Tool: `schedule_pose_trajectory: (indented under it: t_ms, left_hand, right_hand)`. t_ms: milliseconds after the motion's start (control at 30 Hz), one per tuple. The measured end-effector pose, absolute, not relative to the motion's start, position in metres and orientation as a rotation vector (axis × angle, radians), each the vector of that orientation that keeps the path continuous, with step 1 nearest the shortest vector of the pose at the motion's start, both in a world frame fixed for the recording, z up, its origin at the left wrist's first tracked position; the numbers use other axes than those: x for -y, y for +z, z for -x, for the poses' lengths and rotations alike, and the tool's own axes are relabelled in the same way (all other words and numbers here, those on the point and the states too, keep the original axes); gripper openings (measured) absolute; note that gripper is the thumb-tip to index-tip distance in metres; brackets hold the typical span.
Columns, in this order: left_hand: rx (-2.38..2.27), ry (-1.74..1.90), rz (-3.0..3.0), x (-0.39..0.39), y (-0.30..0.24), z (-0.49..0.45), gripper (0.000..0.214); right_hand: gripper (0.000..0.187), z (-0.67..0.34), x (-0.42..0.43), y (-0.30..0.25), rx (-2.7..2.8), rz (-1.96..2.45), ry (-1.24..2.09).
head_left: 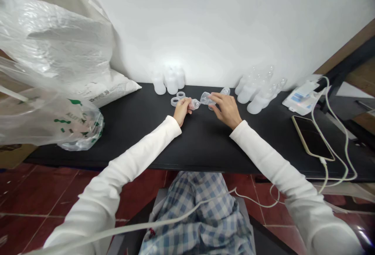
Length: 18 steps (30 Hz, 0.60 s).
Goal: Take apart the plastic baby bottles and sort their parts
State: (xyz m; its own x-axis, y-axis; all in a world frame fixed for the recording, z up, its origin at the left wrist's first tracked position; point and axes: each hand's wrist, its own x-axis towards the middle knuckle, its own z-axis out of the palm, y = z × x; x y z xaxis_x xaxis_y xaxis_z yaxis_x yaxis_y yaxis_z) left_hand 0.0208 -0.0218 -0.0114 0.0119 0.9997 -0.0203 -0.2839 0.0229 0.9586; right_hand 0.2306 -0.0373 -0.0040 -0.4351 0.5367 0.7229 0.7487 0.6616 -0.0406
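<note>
My left hand [182, 111] is closed around a small translucent bottle top, its nipple-like tip [197, 104] pointing right. Over the table, my right hand [227, 109] pinches a clear plastic dome-shaped cap [205, 98], its end beside that tip; whether the two touch I cannot tell. Behind my left hand lie several clear rings [175, 101]. Another clear piece [225, 91] shows just behind my right hand, partly hidden by it. White baby bottles [172, 85] stand upright at the back left. More bottles with clear caps [254, 104] are grouped at the back right.
A large white plastic sack [67, 40] and a clear printed bag [79, 124] crowd the left of the black table [193, 145]. On the right lie a phone [312, 137] with a white cable and a blue-white packet [301, 98]. The wall bounds the back.
</note>
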Motion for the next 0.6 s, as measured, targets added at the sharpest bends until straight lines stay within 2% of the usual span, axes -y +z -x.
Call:
schedule_pose_trajectory:
  t_ms: [300, 467, 600]
  left_hand:
    - [-1.010, 1.301, -0.943, 0.025, -0.007, -0.022, 0.027]
    - [-1.018, 1.293, -0.984, 0.025, -0.008, -0.022, 0.030]
    - [-1.022, 1.284, -0.983, 0.024, -0.009, -0.023, 0.029]
  right_hand:
    - [0.035, -0.263, 0.021, 0.004, 1.679, 1.232, -0.488]
    - [0.044, -0.263, 0.022, 0.008, 1.643, 1.344, -0.547]
    - [0.049, -0.262, 0.019, 0.004, 1.682, 1.365, -0.473]
